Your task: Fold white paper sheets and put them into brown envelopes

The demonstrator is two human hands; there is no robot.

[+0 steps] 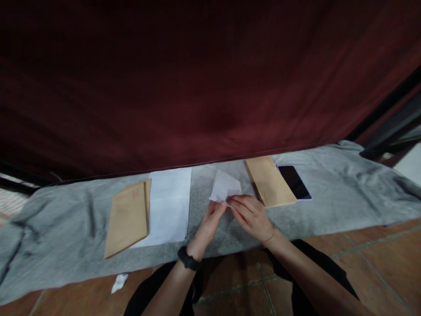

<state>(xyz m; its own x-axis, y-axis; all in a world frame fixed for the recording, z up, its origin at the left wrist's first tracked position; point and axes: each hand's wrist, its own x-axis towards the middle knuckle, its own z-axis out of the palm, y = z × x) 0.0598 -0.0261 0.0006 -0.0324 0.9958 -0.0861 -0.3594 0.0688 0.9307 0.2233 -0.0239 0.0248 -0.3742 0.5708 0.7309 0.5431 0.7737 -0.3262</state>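
A folded white sheet of paper point(225, 184) is held between both hands at the middle of the grey cloth. My left hand point(212, 214), with a black band on its wrist, pinches the near left edge of the sheet. From the right, my right hand point(251, 216) grips the near right edge, its fingertips close to the left thumb. Just beyond the right hand lies a stack of brown envelopes point(271, 182). Left of my hands, a stack of white paper point(169, 206) lies flat, partly under more brown envelopes point(128, 217).
A phone point(295, 182) with a dark screen lies beside the right-hand envelopes. Grey cloth point(342, 193) covers the long surface, with a dark red curtain point(210, 87) hanging behind it. A crumpled white scrap point(119, 282) is on the tiled floor point(388, 259).
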